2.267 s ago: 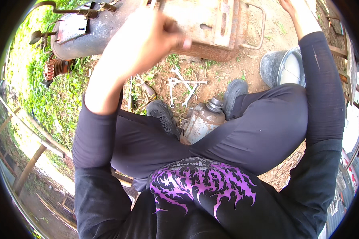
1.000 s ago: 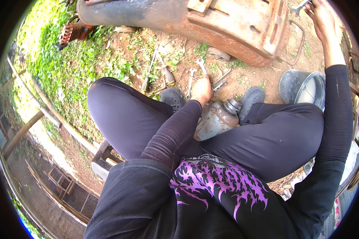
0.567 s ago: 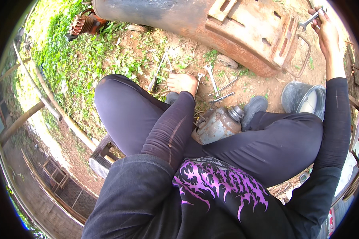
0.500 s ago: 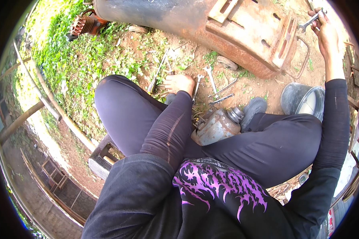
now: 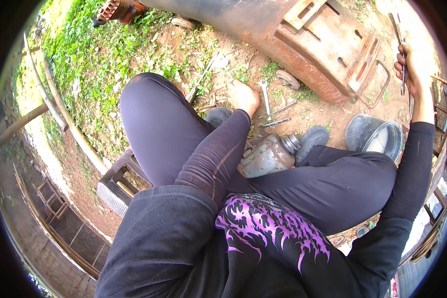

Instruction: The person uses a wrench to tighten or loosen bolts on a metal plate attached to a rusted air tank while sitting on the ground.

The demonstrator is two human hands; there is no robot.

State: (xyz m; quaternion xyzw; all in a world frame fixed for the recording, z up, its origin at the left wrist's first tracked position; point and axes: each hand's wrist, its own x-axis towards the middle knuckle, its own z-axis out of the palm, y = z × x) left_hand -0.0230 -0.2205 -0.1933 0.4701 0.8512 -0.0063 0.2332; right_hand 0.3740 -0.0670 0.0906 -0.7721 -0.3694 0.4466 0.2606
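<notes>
My right hand [image 5: 409,67], raised at the far right, is closed round a slender metal wrench [image 5: 403,84] seen almost edge-on. Down on the ground at the middle, my left hand [image 5: 244,97] has its fingers curled together. A small metal end shows at its fingertips, apparently a wrench mostly hidden by the hand. To its right lie another wrench [image 5: 265,99] and a dark metal tool [image 5: 275,122]. A screwdriver [image 5: 192,93] rests on the soil to its left. Between my legs sits a worn grey metal part [image 5: 267,156] with a round threaded neck.
A large rusty tank [image 5: 253,25] with a slotted mounting plate [image 5: 328,44] and a bent handle stands ahead, beside small wheels [image 5: 287,79]. A black bucket [image 5: 372,134] is at the right. An orange finned machine part [image 5: 116,11] lies in the grass. Wooden poles [image 5: 49,107] run along the left.
My right hand has lowered slightly and the wrench has turned from slanting to upright. My left hand, previously spread flat, has moved right over the wrenches and its fingers have closed.
</notes>
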